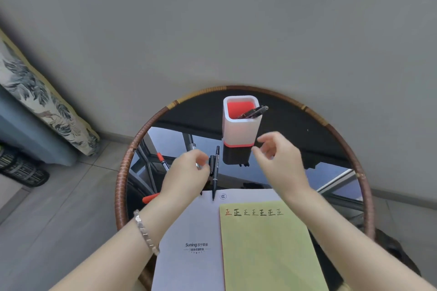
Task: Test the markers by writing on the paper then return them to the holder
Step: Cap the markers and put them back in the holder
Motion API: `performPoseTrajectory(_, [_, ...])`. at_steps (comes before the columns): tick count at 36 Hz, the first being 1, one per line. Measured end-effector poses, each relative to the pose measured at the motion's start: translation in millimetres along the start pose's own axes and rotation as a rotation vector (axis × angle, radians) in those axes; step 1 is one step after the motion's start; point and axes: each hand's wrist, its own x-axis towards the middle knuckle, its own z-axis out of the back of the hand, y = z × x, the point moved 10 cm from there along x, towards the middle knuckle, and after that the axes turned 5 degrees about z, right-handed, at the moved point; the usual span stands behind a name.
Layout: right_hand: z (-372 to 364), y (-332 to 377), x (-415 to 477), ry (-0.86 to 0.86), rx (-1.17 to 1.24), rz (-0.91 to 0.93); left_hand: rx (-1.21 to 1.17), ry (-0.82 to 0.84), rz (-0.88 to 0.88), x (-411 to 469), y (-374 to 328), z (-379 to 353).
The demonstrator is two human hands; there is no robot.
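Observation:
A white pen holder [241, 130] with a red inside stands at the back of the round glass table [331, 149], with dark markers [256, 111] leaning in it. My left hand [186, 172] is pinched on a black marker [215, 172] that points tip-down at the top edge of the white sheet [189, 224]; a short black cap-like piece sits beside its barrel. My right hand [279, 158] hovers in front of the holder, fingers apart and holding nothing. A yellow-green paper [267, 250] carries a row of written characters. Two red-capped markers [162, 160] [150, 198] lie on the glass by my left wrist.
The table has a raised woven rattan rim [123, 172] and stands against a grey wall. A patterned cushion [35, 92] and a dark woven basket [21, 168] are on the floor to the left.

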Motion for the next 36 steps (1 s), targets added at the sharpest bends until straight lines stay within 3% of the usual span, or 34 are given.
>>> performPoseTrajectory(3, [-50.3,-17.3,-21.7,0.247,-0.082,-0.118,-0.022,-0.002,0.000,7.5,-1.2,3.6])
performPoseTrajectory(9, [-111.3,-15.6,-19.0,0.403,-0.211,-0.215,-0.019,-0.014,-0.007,10.5,4.8,10.4])
performPoseTrajectory(15, [-114.5,-19.3,-11.8,0.405,-0.258,-0.329,-0.005,-0.009,-0.004,11.9,13.4,7.6])
performPoseTrajectory(21, [-82.7,-29.3,-23.2,0.411,0.000,-0.464,0.104,0.007,-0.026,21.4,-2.6,-11.9])
performPoseTrajectory(28, [-32.8,-38.5,-44.1,0.393,0.285,-0.459,0.458,-0.022,-0.105,27.6,-27.3,-34.9])
performPoseTrajectory(33, [-2.5,-53.6,-53.1,0.280,0.333,-0.496,0.406,-0.023,-0.122,16.7,-29.3,-43.1])
performPoseTrajectory(36, [8.1,-56.8,-56.5,0.213,0.365,-0.503,0.178,0.021,-0.053,7.2,-21.2,-43.4])
